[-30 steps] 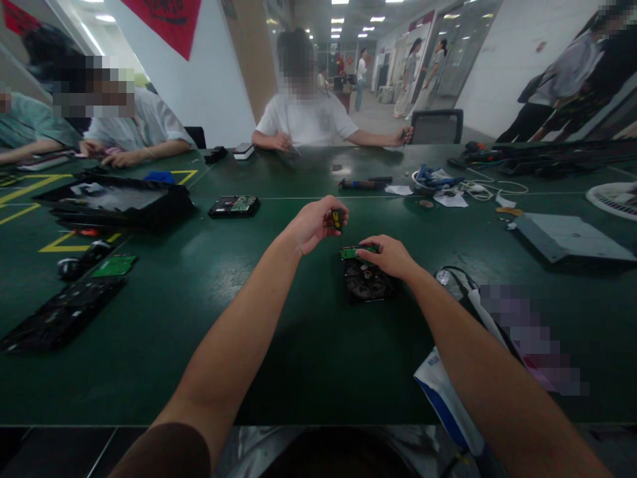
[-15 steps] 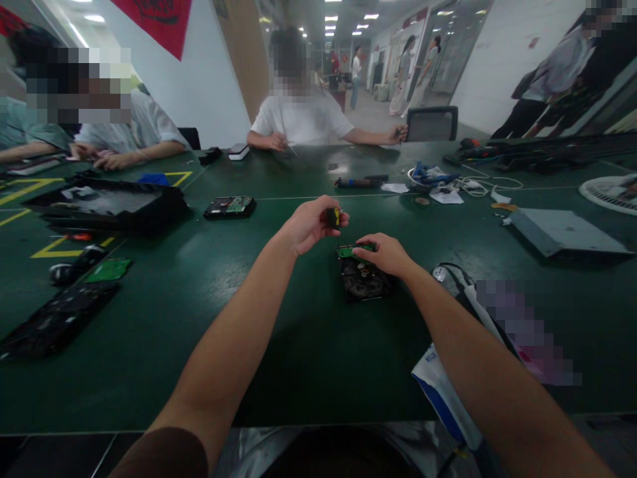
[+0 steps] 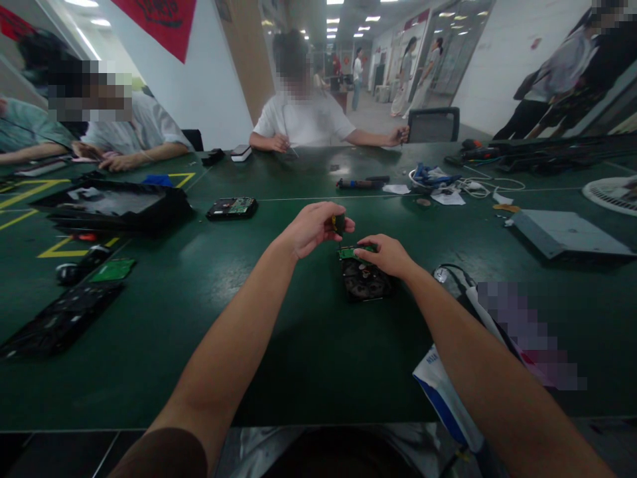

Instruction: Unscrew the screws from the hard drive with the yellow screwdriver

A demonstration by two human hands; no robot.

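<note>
Black drive [image 3: 365, 284] before us, we face a long green table [image 3: 298, 372] whose near edge runs straight across beneath our forearms, with bare surface between that edge and the drive. At far left a wide black tray [image 3: 119, 218] stands well apart from our left forearm, open room between them. A grey metal box [image 3: 567, 232] lies well clear on the right. The flat dark casing [image 3: 64, 315] at lower left reaches the border of our view. Our right forearm covers part of a white-and-blue item [image 3: 432, 375], so we cannot make out its full shape.

The drive itself lies on the table ahead of us, between our hands' reach, with bare table along its left side. Our left hand [image 3: 321, 229] is closed around a screwdriver above the drive's far left corner. Our right hand [image 3: 387, 255] rests over the far right part, its thumb on the green circuit board [image 3: 348, 253] and hiding some of it; whether it pinches or merely presses, we cannot tell. The screwdriver [image 3: 340, 224] points downward, mostly wrapped by fingers, its tip too small to make out.
</note>
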